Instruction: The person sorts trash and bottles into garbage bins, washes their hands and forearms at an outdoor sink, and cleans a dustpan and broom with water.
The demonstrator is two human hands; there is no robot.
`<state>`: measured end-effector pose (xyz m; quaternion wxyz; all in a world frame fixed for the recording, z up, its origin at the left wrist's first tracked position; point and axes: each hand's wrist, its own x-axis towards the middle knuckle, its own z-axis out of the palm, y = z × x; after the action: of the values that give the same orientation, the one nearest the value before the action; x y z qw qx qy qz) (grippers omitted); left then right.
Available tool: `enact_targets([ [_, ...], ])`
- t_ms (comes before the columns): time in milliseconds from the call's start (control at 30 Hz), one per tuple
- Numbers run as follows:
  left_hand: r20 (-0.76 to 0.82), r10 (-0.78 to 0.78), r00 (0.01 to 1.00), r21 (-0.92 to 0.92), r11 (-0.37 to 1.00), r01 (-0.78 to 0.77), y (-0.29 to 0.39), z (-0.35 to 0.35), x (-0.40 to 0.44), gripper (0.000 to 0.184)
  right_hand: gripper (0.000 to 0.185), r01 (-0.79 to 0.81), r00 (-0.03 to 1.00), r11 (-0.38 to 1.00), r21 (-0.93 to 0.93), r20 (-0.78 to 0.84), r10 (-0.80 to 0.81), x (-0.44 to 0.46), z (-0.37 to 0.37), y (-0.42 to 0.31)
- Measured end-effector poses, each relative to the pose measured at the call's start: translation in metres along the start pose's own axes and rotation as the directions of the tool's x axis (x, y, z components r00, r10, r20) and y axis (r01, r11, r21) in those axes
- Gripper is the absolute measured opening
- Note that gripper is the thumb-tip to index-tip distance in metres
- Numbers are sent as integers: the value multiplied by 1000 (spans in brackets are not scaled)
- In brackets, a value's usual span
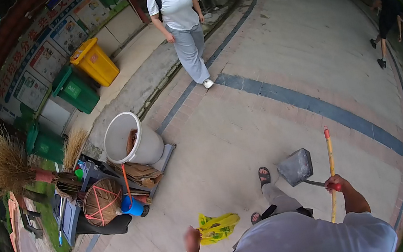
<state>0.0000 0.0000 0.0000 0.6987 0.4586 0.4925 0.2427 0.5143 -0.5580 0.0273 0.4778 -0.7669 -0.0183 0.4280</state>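
My left hand (pixel 192 239) is closed at the top of a yellow plastic bag (pixel 218 227) with green marks, which hangs beside my legs. The hand itself is a little blurred. In my right hand (pixel 337 182), the fingers wrap round a yellow wooden pole (pixel 330 158) with a red tip, its lower end out of view. The same hand also grips the handle of a grey dustpan (pixel 295 167), whose pan sticks out to the left of the pole. What the pan holds, if anything, cannot be made out.
A cart (pixel 164 158) on the left carries a large white bucket (pixel 148 139), twig brooms (pixel 9 161), cardboard (pixel 140 173) and a blue bucket (pixel 131 206). Green (pixel 75 90) and yellow bins (pixel 97 63) line the notice wall. A person (pixel 182 23) stands ahead; another (pixel 388 14) is far right.
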Motion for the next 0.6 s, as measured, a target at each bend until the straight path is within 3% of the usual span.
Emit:
enact_targets([
  [33, -87, -155, 984, 85, 983, 163, -24, -68, -107, 48, 9, -245, 968, 970, 9, 54, 244, -81, 28, 100],
  [67, -38, -175, 984, 157, 971, 178, 3, -37, -75, 19, 9, -164, 983, 984, 68, 92, 157, -51, 17, 78],
  [167, -30, 137, 990, 378, 918, -116, 61, -7, -3, 45, 9, -163, 981, 983, 90, 116, 152, 16, 43, 31],
  [233, -40, 248, 968, 402, 891, -212, 65, 6, 40, 44, 11, -23, 981, 997, 68, 192, 10, 34, 32, 9],
  [300, -52, 325, 944, 422, 864, -274, 91, 24, 73, 42, 11, -47, 985, 999, 7, 165, 45, 51, 24, -15],
  [400, -96, 377, 921, 441, 846, -300, 180, 73, 95, 37, 10, -244, 962, 959, 143, 158, 221, 104, 24, -28],
  [467, -127, 357, 926, 305, 902, -306, 249, 122, 108, 35, 12, -371, 926, 903, 215, 158, 343, 130, 14, -52],
  [500, -138, 277, 951, 17, 960, -278, 277, 146, 111, 32, 14, -436, 899, 866, 246, 163, 406, 139, 11, -62],
  [600, -30, 395, 918, -81, 915, -396, 335, 197, 152, 30, 19, -363, 930, 906, 217, 141, 338, 165, 9, -84],
])
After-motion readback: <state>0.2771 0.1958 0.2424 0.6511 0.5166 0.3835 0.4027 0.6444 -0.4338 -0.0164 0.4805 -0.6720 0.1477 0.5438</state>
